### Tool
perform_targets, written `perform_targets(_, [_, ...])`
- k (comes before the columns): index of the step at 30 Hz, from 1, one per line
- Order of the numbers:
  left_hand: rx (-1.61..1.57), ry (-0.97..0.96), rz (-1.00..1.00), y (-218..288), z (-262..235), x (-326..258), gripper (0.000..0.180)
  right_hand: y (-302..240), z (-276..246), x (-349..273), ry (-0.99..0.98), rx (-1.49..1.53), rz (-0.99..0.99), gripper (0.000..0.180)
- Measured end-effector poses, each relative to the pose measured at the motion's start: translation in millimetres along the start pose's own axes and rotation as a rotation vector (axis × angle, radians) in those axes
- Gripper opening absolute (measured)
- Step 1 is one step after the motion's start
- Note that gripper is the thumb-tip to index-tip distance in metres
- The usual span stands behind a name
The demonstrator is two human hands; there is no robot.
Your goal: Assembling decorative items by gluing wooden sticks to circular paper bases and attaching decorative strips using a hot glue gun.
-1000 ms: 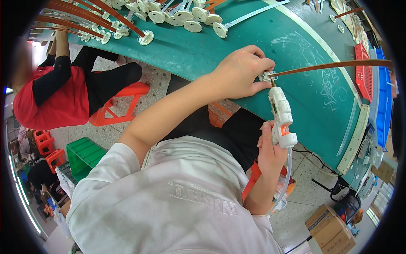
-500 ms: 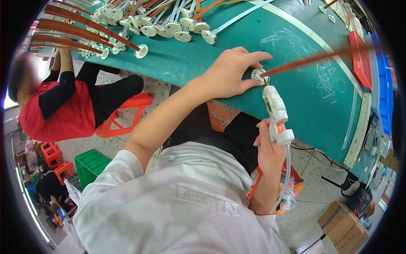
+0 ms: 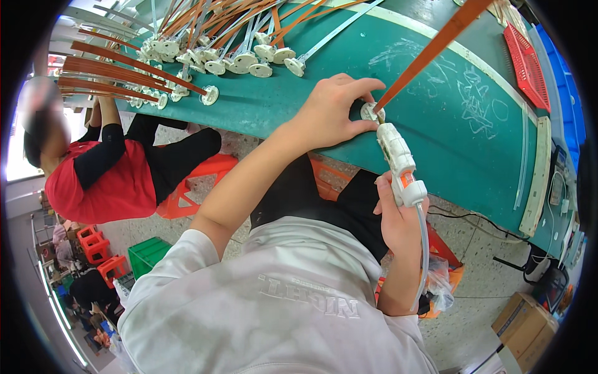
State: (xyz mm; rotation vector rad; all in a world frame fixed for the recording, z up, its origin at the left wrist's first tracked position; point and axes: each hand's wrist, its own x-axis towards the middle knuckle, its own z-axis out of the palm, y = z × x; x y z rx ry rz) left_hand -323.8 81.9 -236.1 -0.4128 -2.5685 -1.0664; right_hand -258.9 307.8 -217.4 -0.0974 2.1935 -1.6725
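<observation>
My left hand (image 3: 330,115) pinches a small round white base (image 3: 369,113) on the green table, thumb on the near side and fingers on the far side. A long flat brown strip (image 3: 430,56) rises from that base toward the upper right. My right hand (image 3: 400,224) is wrapped round a white glue gun (image 3: 396,153), whose nozzle points at the base beside the foot of the strip. Out of the gun's back end runs a translucent glue stick (image 3: 426,252), bending down along my right forearm. Whether the nozzle touches the base I cannot tell.
Several white round bases with brown and pale strips (image 3: 243,62) lie piled at the far left of the table (image 3: 436,156). A red basket (image 3: 526,68) and blue bins (image 3: 564,93) stand at the right edge. Someone in red (image 3: 112,177) sits to my left.
The view has shifted slightly. The brown strip stands at a steeper angle than before. Both hands keep their hold, and the glue gun's nozzle stays at the base.
</observation>
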Motion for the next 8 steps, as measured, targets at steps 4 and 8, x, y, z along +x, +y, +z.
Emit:
perform_targets(4, [-0.05, -0.075, 0.001, -2, -9, 6, 0.062, -3, 1, 1, 0.011, 0.116, 0.016, 0.017])
perform_targets(8, [-0.103, -0.216, -0.013, -8, -15, 12, 0.068, -1, -4, 2, -0.019, 0.043, 0.021, 0.019])
